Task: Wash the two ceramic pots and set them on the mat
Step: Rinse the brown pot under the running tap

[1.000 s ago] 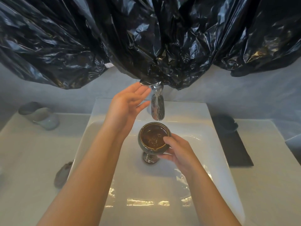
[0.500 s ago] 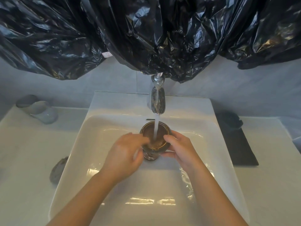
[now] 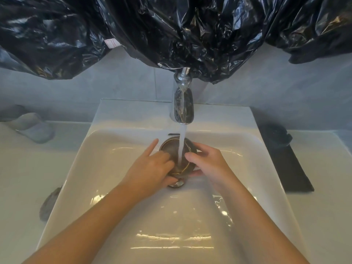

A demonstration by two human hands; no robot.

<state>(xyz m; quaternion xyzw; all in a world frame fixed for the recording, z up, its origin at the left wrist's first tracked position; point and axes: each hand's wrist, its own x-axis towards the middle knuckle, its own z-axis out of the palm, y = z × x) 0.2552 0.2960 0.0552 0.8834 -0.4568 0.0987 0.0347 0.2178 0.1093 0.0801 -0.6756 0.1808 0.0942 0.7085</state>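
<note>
Ceramic pot point(image 3: 171, 146): brown and round, it is being held mouth-up low in the basin, under the tap and between the 2 hands.
Forearms: 2 bare forearms are reaching in from the near edge and converging toward the middle of the basin.
Sink point(image 3: 131, 119): the white rectangular basin is holding a wet sheen on its near floor, where light is reflecting in streaks.
Left hand point(image 3: 152, 168): it is grasping the pot from the left, with the middle fingers curling over the rim into the mouth, the thumb tucking beneath and the index finger pointing straight out past the rim.
Right hand point(image 3: 207, 164): it is gripping the pot from the right, with the thumb lying on the rim and the other fingers wrapping round the outer wall.
Drain plug point(image 3: 176, 184): the chrome disc is peeking out just under the pot.
Water stream point(image 3: 182, 143): it is falling straight into the pot's mouth.
Grey object point(image 3: 48, 204): it is lying on the left counter against the sink's edge, too blurred to name.
Mat point(image 3: 291, 168): the black strip is lying on the counter right of the sink.
Dark vessel point(image 3: 274, 136): it is sitting on the mat's far end, blurred.
Tumbler point(image 3: 32, 126): the pale cup is lying tilted on the far left counter.
Faucet point(image 3: 182, 105): the chrome spout is running.
Black plastic sheet point(image 3: 171, 35): it is hanging crumpled across the wall and draping over the faucet's top.
</note>
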